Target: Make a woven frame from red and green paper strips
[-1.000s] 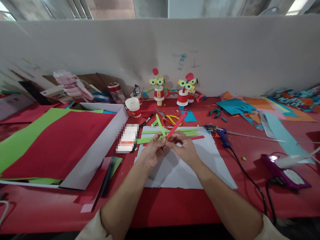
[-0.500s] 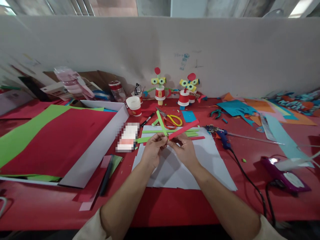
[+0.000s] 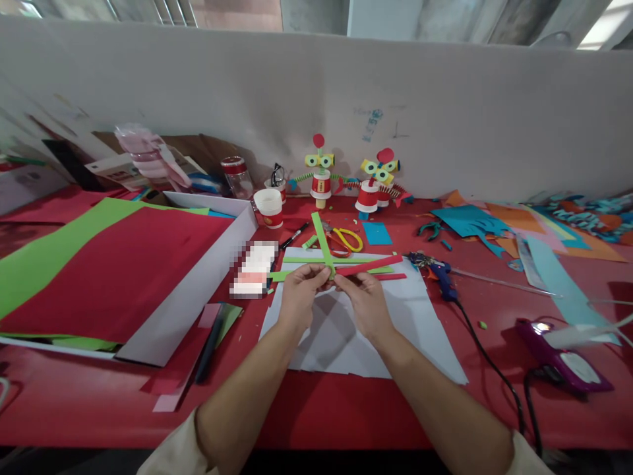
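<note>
In the middle of the head view, my left hand is closed, pinching a green paper strip that points up and away. My right hand is closed too, its thumb and fingers on a red paper strip that slants to the right. The two strips meet between my fingertips; how they are joined there is too small to tell. Beneath the hands lie white paper sheets, with more green strips and a red strip lying across their far part.
Scissors with a yellow handle, a black marker and a blue glue gun with a cord lie around the sheets. Paper-cup figures stand behind. A white box of coloured paper is left, a purple power strip right.
The red strip has tilted lower, now closer to flat, and the green strip has shifted a little. Both hands keep their pinch near the same spot. The view has turned slightly.
</note>
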Demonstrator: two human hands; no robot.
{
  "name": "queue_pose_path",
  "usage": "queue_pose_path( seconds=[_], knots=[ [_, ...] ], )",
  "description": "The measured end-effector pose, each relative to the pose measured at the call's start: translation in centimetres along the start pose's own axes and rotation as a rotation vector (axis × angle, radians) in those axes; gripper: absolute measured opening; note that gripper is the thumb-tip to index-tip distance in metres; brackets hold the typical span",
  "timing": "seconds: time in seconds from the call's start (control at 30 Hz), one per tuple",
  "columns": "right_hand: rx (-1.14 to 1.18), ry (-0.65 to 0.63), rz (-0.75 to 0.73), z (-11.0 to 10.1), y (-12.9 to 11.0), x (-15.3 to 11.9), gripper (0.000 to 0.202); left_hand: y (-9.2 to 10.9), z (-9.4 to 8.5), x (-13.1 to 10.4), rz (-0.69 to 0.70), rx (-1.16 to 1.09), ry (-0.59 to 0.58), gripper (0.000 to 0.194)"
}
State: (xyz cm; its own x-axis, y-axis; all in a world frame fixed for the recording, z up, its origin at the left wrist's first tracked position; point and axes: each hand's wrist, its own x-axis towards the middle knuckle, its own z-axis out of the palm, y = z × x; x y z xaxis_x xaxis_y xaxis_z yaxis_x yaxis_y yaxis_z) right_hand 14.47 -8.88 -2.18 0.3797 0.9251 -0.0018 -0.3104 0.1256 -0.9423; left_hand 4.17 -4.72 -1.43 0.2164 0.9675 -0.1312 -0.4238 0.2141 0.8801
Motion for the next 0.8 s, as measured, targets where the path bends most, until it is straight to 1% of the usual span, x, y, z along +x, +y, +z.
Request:
queue_pose_path(
  seconds=[0.17, 0.33, 0.43, 0.53, 0.7, 0.8],
  knots=[
    [0.119, 0.024, 0.072, -0.2, 0.4, 0.3, 0.013, 0.2, 0.1, -0.1, -0.05, -0.019, -0.017, 0.024],
    [0.142, 0.026, 0.082, 0.0, 0.4, 0.0, 0.013, 0.1, 0.0, -0.1, -0.052, 0.035, -0.017, 0.026],
    [0.138, -0.053, 0.035, 0.0, 0.5, 0.0, 0.014, 0.2, -0.2, 0.2, -0.068, 0.012, -0.001, 0.025],
    [0.109, -0.139, -0.018, -0.4, 0.2, 0.3, 0.016, 0.5, -0.4, 0.5, -0.129, -0.047, -0.005, 0.027],
    [0.03, -0.252, -0.023, -1.2, -0.6, 1.0, 0.014, 1.0, -0.7, 0.3, -0.242, -0.088, -0.128, 0.025],
    [0.02, -0.275, -0.042, -1.5, -0.9, 1.2, 0.011, 1.0, -0.6, 0.2, -0.245, -0.089, -0.157, 0.024]
  ],
)
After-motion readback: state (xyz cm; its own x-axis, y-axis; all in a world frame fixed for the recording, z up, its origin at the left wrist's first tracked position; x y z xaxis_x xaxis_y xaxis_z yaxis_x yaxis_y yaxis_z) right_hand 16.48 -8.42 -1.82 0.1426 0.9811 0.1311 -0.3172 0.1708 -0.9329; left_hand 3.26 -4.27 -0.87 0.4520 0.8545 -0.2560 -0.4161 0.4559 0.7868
